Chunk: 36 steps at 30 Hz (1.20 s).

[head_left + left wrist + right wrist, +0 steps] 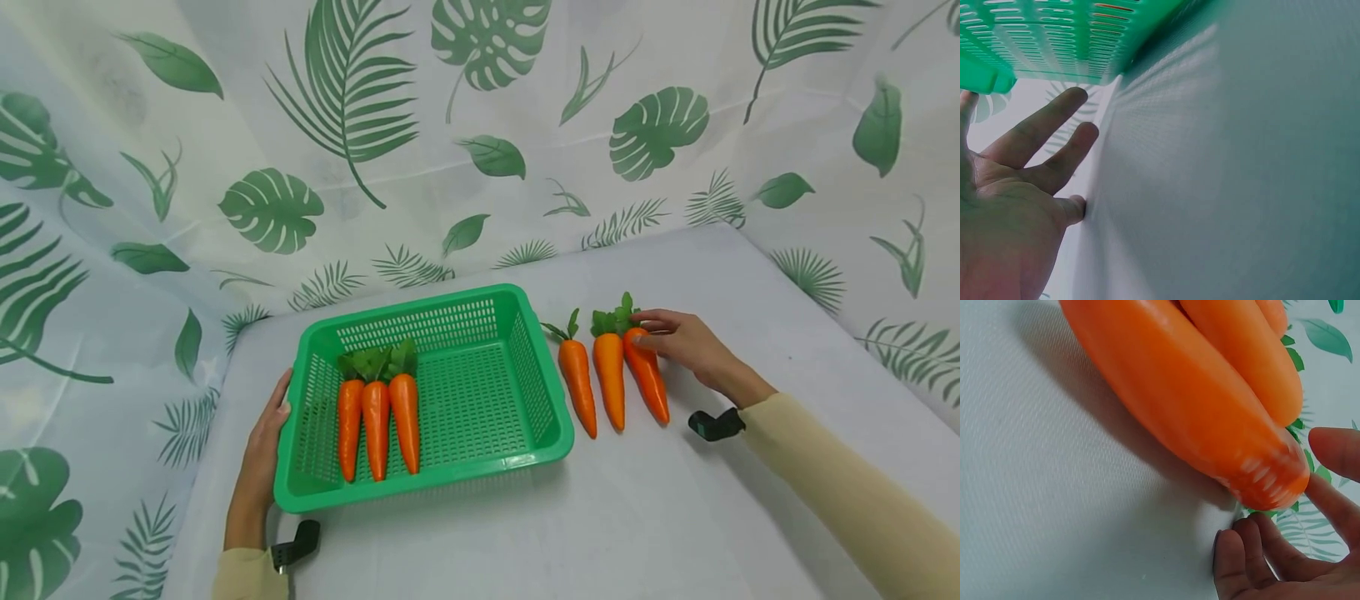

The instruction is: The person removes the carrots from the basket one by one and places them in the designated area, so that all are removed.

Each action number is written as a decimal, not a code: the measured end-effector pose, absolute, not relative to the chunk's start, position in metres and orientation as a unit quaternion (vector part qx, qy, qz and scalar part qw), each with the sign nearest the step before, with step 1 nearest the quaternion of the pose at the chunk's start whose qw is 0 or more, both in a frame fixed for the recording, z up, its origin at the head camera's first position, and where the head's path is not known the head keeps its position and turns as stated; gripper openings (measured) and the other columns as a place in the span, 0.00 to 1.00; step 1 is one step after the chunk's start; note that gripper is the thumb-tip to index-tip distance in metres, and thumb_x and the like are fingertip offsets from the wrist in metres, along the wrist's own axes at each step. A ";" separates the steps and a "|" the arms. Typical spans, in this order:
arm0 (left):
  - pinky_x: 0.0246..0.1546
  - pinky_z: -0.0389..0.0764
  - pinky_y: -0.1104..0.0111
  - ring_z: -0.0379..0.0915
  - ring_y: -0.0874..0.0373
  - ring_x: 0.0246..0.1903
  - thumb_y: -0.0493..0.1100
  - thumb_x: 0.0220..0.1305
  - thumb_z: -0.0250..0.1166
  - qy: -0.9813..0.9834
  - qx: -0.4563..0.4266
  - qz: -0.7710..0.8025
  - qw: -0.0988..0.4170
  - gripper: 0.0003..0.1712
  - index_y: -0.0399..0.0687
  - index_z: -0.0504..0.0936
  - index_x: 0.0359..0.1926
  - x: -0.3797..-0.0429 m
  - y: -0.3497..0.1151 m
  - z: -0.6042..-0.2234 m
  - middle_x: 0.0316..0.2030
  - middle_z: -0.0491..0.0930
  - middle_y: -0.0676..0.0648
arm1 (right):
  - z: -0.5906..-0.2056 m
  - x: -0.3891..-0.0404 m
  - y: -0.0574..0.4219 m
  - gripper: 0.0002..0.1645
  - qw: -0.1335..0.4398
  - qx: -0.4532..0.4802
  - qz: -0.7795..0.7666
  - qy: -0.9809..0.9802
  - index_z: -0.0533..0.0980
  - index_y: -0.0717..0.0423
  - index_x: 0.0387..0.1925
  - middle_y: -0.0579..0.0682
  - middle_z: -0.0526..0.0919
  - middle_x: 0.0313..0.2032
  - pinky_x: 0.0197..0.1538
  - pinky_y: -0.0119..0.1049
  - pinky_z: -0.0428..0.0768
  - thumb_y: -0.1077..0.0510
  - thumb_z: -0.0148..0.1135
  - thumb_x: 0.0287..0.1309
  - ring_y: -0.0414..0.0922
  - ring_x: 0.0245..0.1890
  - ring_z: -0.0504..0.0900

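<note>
A green plastic basket (457, 475) stands on the white-covered table, with three carrots (376, 429) side by side in its left part, leafy tops to the back. My left hand (261, 454) is at the basket's left side, its fingers extended in the left wrist view, thumb tip at the rim. Three more carrots lie right of the basket. My right hand (686, 343) is at the top of the rightmost carrot (647, 375), with thumb and fingers spread about its leafy end. In the right wrist view the thumb (1335, 450) stands a little off that carrot (1191, 394).
The middle carrot (610, 379) lies close beside the rightmost one, and the left carrot (577, 385) is nearest the basket. A leaf-patterned curtain (405, 167) closes off the back and sides of the table. Dark cameras (716, 425) sit at both wrists.
</note>
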<state>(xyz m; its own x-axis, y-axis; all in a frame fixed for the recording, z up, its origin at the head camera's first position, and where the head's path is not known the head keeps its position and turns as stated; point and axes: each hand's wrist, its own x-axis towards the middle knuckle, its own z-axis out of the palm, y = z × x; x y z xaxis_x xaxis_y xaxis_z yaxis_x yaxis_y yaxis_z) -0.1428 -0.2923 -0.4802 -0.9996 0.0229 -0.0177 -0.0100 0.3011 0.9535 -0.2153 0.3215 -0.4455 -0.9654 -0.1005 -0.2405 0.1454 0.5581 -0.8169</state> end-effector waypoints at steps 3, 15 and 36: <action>0.57 0.67 0.74 0.57 0.56 0.68 0.59 0.89 0.37 0.803 0.006 0.596 0.013 0.32 0.73 0.48 0.87 -0.142 -0.292 -0.480 0.85 0.46 0.52 | -0.445 -0.215 0.322 0.37 0.130 0.015 -0.479 0.868 0.65 0.64 0.79 0.73 0.67 0.73 0.68 0.68 0.68 0.51 0.61 0.78 0.70 0.71 0.65; 0.56 0.68 0.75 0.59 0.56 0.66 0.60 0.89 0.37 0.807 0.005 0.591 0.009 0.32 0.74 0.48 0.87 -0.140 -0.294 -0.481 0.85 0.47 0.50 | -0.443 -0.217 0.321 0.39 0.118 0.035 -0.500 0.857 0.61 0.55 0.83 0.73 0.55 0.79 0.69 0.70 0.65 0.51 0.57 0.78 0.72 0.74 0.61; 0.55 0.70 0.75 0.60 0.55 0.65 0.61 0.88 0.37 0.803 0.002 0.596 0.009 0.32 0.74 0.49 0.87 -0.142 -0.292 -0.482 0.85 0.48 0.51 | -0.429 -0.223 0.319 0.41 0.089 0.025 -0.490 0.867 0.57 0.53 0.85 0.66 0.50 0.83 0.71 0.77 0.53 0.48 0.56 0.81 0.70 0.81 0.45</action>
<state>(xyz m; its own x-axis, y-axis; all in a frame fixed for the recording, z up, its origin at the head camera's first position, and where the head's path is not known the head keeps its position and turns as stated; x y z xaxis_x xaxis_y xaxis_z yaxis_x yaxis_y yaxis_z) -0.1420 -0.2916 -0.4817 -0.9998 0.0136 -0.0116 -0.0071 0.2904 0.9569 -0.2232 0.3192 -0.4290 -0.9828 -0.0447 -0.1792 0.1306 0.5179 -0.8454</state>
